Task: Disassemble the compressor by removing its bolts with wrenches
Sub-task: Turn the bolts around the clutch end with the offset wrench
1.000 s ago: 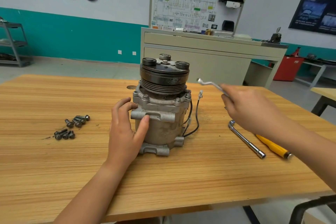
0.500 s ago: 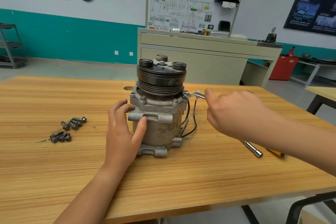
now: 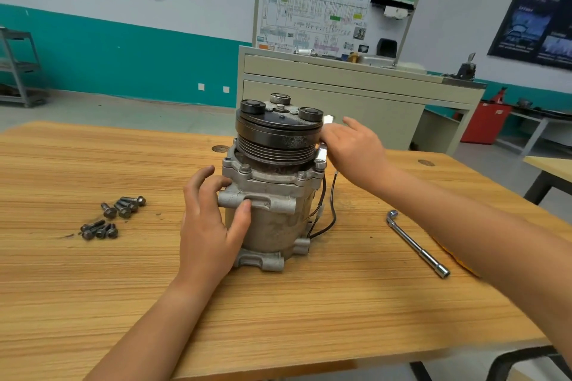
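Head view: compressor [image 3: 272, 195] upright mid-counter [image 3: 93, 303], pulley end up. Left hand [image 3: 210, 226] wraps its body, fingers [image 3: 201, 182] clamped on the housing. Right hand [image 3: 356, 148] sits just right of the pulley, fingers closed on a wrench [image 3: 322, 154] seated on the right-side flange bolt [image 3: 320, 164], handle running up-right. Right hand nearer, so it turns.

The compressor [image 3: 272, 210] has a dull, cast grey metal body, scuffed and grimy; its pulley [image 3: 277, 141] is dark, worn metal with ribbed grooves; the table [image 3: 93, 288] is matt, streaky wood grain; the loose bolts [image 3: 113, 216] are dark steel; the socket wrench [image 3: 416, 246] is polished, shiny metal.
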`<state>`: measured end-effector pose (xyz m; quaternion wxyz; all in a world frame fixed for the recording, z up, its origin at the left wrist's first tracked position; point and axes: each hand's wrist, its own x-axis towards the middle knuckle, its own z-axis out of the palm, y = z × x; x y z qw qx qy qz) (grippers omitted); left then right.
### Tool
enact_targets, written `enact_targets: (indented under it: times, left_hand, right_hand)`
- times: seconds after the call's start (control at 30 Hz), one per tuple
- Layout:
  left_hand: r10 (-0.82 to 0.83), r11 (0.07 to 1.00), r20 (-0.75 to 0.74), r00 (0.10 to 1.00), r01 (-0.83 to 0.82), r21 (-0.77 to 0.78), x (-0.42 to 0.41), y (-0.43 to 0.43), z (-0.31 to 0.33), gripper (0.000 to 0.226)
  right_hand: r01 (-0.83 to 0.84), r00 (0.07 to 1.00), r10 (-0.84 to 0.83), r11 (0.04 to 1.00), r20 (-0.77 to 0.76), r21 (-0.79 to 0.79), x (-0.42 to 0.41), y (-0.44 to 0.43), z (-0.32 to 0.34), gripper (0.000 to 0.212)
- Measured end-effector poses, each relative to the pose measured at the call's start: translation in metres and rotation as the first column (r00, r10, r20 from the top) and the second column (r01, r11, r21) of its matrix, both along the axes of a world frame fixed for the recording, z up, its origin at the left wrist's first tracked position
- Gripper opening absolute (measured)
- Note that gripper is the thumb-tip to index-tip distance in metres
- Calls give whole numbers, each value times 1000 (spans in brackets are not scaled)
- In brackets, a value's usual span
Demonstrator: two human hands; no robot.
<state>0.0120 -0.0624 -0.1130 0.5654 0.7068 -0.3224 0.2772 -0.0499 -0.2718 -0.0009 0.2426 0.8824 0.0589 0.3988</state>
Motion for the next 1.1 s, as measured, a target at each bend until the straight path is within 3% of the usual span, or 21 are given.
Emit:
enact_targets:
  times: [0.13,0.23,0.3,0.43,0.6,0.8,1.1]
  left_hand:
    - [-19,1000,11,1000,19,-4,-1,1,-1,53]
    - [-26,1000,8,1000,26,-9,-1,1,-2,53]
    - [-24,1000,3,1000,24,-14,0,0,-2,53]
    - [-29,999,-13,999,29,-21,-1,0,-2,55]
    - [-20,1000,-23,1000,19,-19,-1,1,-2,53]
    - [-25,999,-10,1000,24,-21,-1,-1,-2,52]
    - [-23,1000,-4,1000,23,-15,1,0,-4,52]
  right_hand:
    - [-44,997,29,972,67,231,-7,3,-6,13]
    - [-15,997,-27,830,67,557,-35,3,-2,30]
    - [-16,999,-11,787,39,616,-55,8,1,40]
    - [278,954,-220,901,-203,333,-89,24,7,45]
    - [490,819,-431,869,-379,70,-93,39,11,49]
    - [485,758,-530,848,-380,-215,-89,50,16,53]
    - [451,728,-521,853,-446,-262,-75,20,19,12]
